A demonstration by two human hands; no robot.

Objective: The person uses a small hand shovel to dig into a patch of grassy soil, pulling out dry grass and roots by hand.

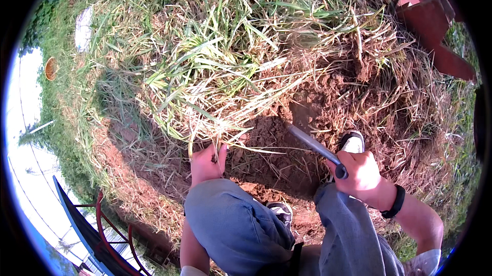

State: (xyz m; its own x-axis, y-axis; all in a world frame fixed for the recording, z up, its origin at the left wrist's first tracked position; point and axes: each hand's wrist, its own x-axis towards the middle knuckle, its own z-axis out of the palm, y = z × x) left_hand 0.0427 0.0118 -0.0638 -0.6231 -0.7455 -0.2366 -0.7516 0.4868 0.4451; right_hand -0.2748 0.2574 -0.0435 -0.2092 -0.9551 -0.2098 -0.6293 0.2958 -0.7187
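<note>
My right hand is wrapped round a grey metal tool with a tubular handle. The handle slants up and left to the loose brown soil, and its butt end pokes out beside my thumb. Soil and shade hide what the tool's working end looks like. To the left, my left hand is closed at the base of a clump of long grass. Pale stems and green blades fan out above and to the right of that hand. My fingers are partly hidden by the stems and my knee.
My bent knees in blue jeans are close below, with a shoe beside the dug soil. Cut grass covers the ground ahead. Rust-red metal pieces stand at the far right, and a red metal frame at lower left.
</note>
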